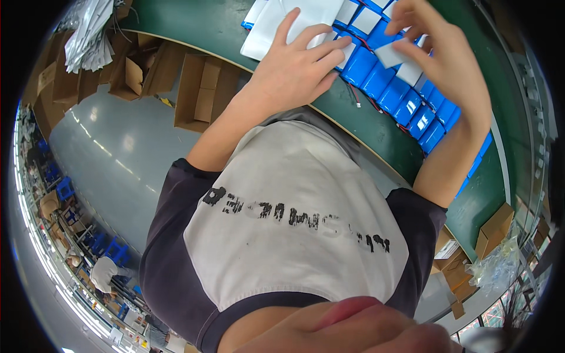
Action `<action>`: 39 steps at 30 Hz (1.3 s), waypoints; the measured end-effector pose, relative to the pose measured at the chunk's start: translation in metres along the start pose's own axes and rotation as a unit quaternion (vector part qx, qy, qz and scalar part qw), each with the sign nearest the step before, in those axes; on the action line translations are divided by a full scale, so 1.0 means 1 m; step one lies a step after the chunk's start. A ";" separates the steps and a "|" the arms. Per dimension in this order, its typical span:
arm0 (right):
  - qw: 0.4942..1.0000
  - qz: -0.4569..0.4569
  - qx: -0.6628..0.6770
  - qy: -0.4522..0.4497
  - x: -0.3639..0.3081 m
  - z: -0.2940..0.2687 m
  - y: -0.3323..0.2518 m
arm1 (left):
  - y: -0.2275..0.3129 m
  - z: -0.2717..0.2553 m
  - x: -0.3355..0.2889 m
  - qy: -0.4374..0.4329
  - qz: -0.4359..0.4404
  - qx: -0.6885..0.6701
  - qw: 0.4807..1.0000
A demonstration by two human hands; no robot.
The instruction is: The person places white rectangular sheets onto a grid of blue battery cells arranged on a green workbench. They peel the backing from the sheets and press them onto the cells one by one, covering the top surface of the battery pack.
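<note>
Blue shrink-wrapped battery packs (376, 81) lie in rows on the green table, with thin red and black leads along their near side. Several carry white square pads on top. My right hand (444, 56) is over the rows, its thumb and fingers closed at a small white pad (389, 56) that tilts above the packs. Fingers spread, my left hand (297, 70) rests palm down at the corner of a stack of white sheets (273, 29), its fingertips reaching toward the nearest packs. What lies under its palm is hidden.
The green table (194, 19) curves across the top and down the right. Open cardboard boxes (206, 91) stand below its left edge, near a bundle of silvery strips (88, 41). More cartons (456, 273) and clear plastic wrap (497, 262) are at lower right. Another person (106, 273) is far off.
</note>
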State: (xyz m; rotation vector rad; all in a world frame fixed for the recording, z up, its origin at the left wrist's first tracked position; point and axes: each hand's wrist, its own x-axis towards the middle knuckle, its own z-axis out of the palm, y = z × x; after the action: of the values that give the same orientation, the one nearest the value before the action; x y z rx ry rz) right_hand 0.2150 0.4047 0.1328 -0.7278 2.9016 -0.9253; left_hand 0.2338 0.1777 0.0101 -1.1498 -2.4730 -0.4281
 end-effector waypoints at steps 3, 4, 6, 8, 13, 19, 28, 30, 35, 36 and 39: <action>0.988 -0.012 0.095 -0.123 0.005 0.001 0.021 | 0.002 -0.001 0.002 0.050 -0.002 -0.001 0.999; 0.983 0.000 0.115 -0.141 0.007 0.013 0.029 | 0.002 0.002 0.000 0.069 -0.007 -0.005 0.998; 0.976 0.029 0.125 -0.178 0.012 0.020 0.026 | 0.005 0.006 -0.007 0.105 -0.013 -0.032 0.994; 0.977 0.026 0.112 -0.178 0.013 0.029 0.031 | 0.011 0.007 -0.011 0.112 -0.012 -0.064 0.992; 0.982 0.023 0.066 -0.178 0.014 0.035 0.035 | 0.017 0.017 -0.014 0.068 -0.006 -0.054 0.996; 0.999 -0.029 0.006 -0.028 0.005 -0.004 0.037 | 0.015 0.008 -0.006 0.009 0.018 -0.050 0.999; 0.988 -0.022 0.152 -0.006 0.009 -0.006 0.062 | 0.011 0.008 0.010 0.045 0.000 -0.121 0.992; 0.968 -0.002 0.251 0.002 0.012 -0.001 0.062 | 0.005 0.012 0.022 0.120 -0.060 -0.177 0.975; 0.935 0.009 0.354 -0.003 0.016 0.015 0.061 | 0.002 -0.008 0.051 0.177 -0.186 -0.329 0.909; 0.936 0.009 0.352 0.008 0.015 0.015 0.060 | -0.003 -0.005 0.052 0.166 -0.174 -0.306 0.921; 0.938 0.028 0.339 0.061 0.017 0.010 0.050 | -0.013 0.012 0.047 0.189 -0.159 -0.357 0.901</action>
State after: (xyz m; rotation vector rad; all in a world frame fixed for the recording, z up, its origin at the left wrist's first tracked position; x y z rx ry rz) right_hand 0.1796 0.4273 0.0995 -0.5312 2.3848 -1.8598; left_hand 0.1937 0.2058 0.0193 -0.7595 -2.1841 -1.5899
